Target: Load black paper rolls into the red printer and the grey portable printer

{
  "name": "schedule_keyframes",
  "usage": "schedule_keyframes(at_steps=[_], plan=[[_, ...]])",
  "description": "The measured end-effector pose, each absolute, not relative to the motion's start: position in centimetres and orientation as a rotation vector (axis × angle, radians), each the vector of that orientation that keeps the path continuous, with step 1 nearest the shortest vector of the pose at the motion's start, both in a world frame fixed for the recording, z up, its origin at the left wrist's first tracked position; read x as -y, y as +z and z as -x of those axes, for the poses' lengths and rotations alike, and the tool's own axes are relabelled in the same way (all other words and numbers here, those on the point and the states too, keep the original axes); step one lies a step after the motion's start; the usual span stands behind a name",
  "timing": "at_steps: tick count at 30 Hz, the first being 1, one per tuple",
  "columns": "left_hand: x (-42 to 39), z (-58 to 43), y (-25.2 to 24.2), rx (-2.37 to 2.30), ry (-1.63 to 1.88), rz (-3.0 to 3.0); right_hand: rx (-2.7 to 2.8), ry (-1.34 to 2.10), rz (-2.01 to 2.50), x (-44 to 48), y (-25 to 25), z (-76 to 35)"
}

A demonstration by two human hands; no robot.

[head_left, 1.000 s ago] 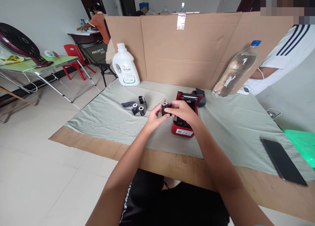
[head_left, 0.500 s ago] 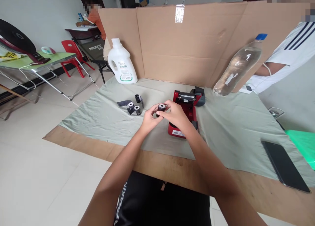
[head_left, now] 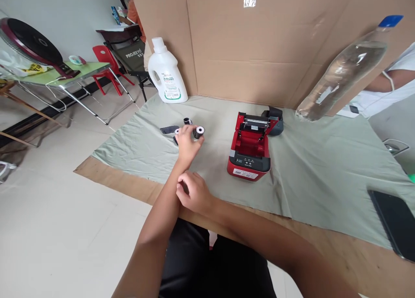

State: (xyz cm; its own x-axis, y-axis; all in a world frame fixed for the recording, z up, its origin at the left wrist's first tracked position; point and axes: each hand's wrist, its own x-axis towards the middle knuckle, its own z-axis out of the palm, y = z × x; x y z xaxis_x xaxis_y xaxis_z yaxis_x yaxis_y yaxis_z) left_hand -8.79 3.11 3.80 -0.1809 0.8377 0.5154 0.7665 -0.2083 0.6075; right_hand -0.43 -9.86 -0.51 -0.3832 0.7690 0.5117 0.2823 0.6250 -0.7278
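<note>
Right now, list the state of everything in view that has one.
printer, lid open, bay empty.
black roll, gripped in left hand.
right hand, curled against left forearm.
water bottle, capped, leaning on cardboard.
white jug, capped, upright.
phone, screen dark, lying flat.

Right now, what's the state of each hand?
Left hand: closed on roll.
Right hand: loosely curled, holding nothing.
</note>
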Motion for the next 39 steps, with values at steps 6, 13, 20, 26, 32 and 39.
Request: schedule_keyframes(at_steps=[6, 13, 20, 26, 32, 39], plan=[[-4.0, 7.2, 2.1, -1.988, 0.922, -2.114, 1.799, 0.931, 0.921, 8.9, -0.2, -0.1], [-4.4, 7.7, 1.6, -2.13, 0.731, -2.196, 1.761, 0.977, 0.908, 8.9, -0.3, 0.0], [-4.0, 9.2, 2.2, -2.071, 0.894, -2.233, 1.764, 1.032, 0.91, 8.7, -0.4, 0.2], [-4.4, 14.3, 3.8, -2.175, 1.142, -2.008, 1.779, 0.98, 0.912, 8.7, -0.7, 0.3], [-4.4, 14.4, 3.0, -2.186, 0.797, -2.137, 1.774, 0.994, 0.872, 8.6, -0.8, 0.2], [-4.2, 13.0, 4.0, -1.853, 1.448, -1.923, 1.736, 0.915, 0.908, 7.2, 1.0, -0.5]])
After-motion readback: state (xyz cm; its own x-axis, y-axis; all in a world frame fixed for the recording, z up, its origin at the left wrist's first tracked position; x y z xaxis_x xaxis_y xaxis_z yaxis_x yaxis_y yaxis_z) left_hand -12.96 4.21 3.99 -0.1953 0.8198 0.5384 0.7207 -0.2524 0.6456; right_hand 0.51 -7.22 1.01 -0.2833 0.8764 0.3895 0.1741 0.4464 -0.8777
